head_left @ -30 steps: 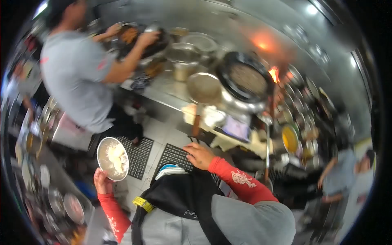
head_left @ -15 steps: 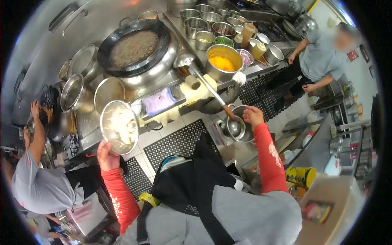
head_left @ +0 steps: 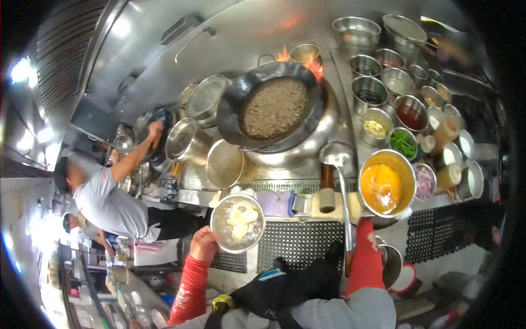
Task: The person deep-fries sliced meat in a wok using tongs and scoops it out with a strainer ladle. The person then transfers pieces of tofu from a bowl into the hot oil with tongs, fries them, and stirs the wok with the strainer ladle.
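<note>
My left hand [head_left: 204,244] grips the rim of a metal bowl [head_left: 238,223] holding pale, soft-looking pieces, out in front of the counter. My right arm, in a red sleeve [head_left: 366,257], reaches forward to the near side of a metal pot [head_left: 387,182] of orange-yellow liquid that looks like beaten egg. The pot hides my right hand, so its grip does not show. A long-handled ladle [head_left: 337,155] lies beside the pot, its handle running down along the sleeve. Behind the ladle, a large black wok [head_left: 233,115] contains bubbling brownish liquid.
Flames [head_left: 313,67] rise at the wok's back right edge. Metal containers with chopped greens [head_left: 404,143], dark red sauce [head_left: 411,113] and other ingredients crowd the right counter. A co-worker in a grey shirt [head_left: 115,200] stands at the left. Black rubber mats [head_left: 296,247] cover the floor.
The view has swung left, shifting the counter rightward. My right hand has left the metal bowl by the ladle handle and reached forward to the pot. Flames now show around the wok.
</note>
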`<state>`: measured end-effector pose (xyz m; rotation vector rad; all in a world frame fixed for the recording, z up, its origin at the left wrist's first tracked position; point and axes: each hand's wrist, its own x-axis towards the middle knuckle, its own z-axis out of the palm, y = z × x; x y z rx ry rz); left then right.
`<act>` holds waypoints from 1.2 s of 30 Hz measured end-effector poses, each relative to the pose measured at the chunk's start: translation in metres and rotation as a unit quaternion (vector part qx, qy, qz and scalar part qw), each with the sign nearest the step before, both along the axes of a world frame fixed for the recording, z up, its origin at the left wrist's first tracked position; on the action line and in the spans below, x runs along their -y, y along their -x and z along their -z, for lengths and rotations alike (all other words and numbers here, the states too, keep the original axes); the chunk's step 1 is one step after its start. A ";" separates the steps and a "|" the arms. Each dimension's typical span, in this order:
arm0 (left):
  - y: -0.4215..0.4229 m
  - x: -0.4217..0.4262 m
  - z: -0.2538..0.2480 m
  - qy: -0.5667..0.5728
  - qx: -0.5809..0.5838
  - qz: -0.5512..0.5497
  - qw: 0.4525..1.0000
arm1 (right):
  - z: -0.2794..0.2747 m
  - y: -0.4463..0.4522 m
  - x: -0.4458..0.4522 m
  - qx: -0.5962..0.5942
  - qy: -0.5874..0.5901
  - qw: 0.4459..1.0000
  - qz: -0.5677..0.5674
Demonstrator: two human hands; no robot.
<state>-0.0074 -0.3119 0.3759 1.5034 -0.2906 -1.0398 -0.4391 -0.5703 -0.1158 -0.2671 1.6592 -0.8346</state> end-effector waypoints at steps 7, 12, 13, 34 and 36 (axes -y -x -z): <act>-0.017 -0.009 0.008 0.038 -0.018 -0.016 0.999 | -0.024 -0.007 0.001 -0.276 -0.033 0.916 -0.288; -0.033 0.020 0.008 0.086 -0.023 -0.002 0.996 | -0.055 0.001 -0.024 -0.365 0.001 0.840 -0.402; -0.034 0.027 0.005 0.093 -0.017 -0.007 0.995 | -0.056 0.004 -0.035 -0.384 0.015 0.829 -0.407; -0.105 0.116 0.014 0.183 -0.074 0.253 0.947 | -0.265 0.015 -0.341 0.089 0.134 0.971 0.179; -0.101 0.117 0.007 0.186 -0.083 0.242 0.949 | -0.323 0.011 -0.351 0.057 0.137 0.973 0.175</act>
